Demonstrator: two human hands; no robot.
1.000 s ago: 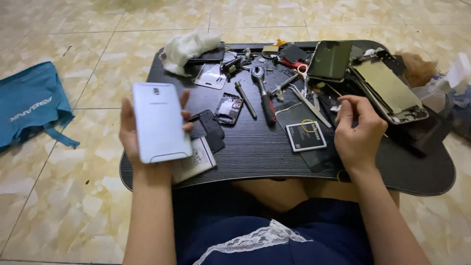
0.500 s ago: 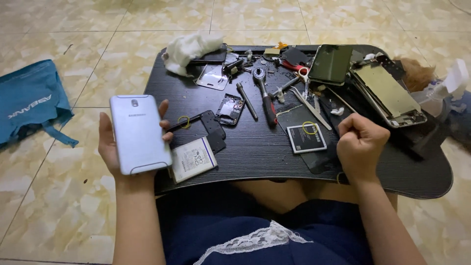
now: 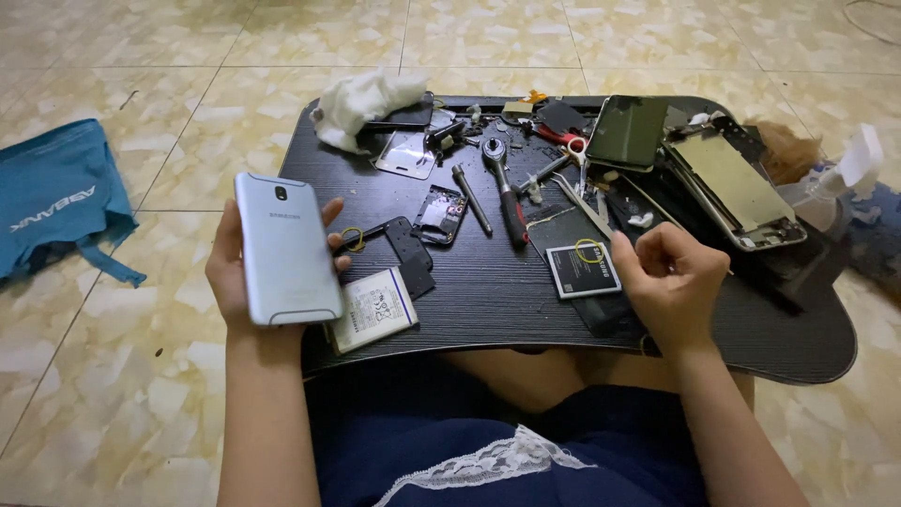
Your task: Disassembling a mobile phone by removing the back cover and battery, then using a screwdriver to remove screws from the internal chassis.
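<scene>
My left hand (image 3: pixel 235 282) holds a light blue smartphone (image 3: pixel 284 249) back side up, over the left edge of a black lap table (image 3: pixel 488 291). My right hand (image 3: pixel 668 282) rests on the table with its fingers curled in; whether it pinches something small I cannot tell. Just left of it lies a black phone battery (image 3: pixel 583 268) with a yellow ring on it. A white battery (image 3: pixel 373 309) lies beside the phone, near my left hand.
The table carries several phone parts, a dark phone frame (image 3: pixel 437 212), screwdrivers (image 3: pixel 471 198), scissors (image 3: pixel 571 145), a dark green phone (image 3: pixel 627 131), an opened phone body (image 3: pixel 734 183) and a white cloth (image 3: pixel 361 99). A blue bag (image 3: pixel 56 192) lies on the tiled floor at left.
My left hand has swung the phone out to the left and down, then back toward the table edge. My right hand has stayed curled near the black battery.
</scene>
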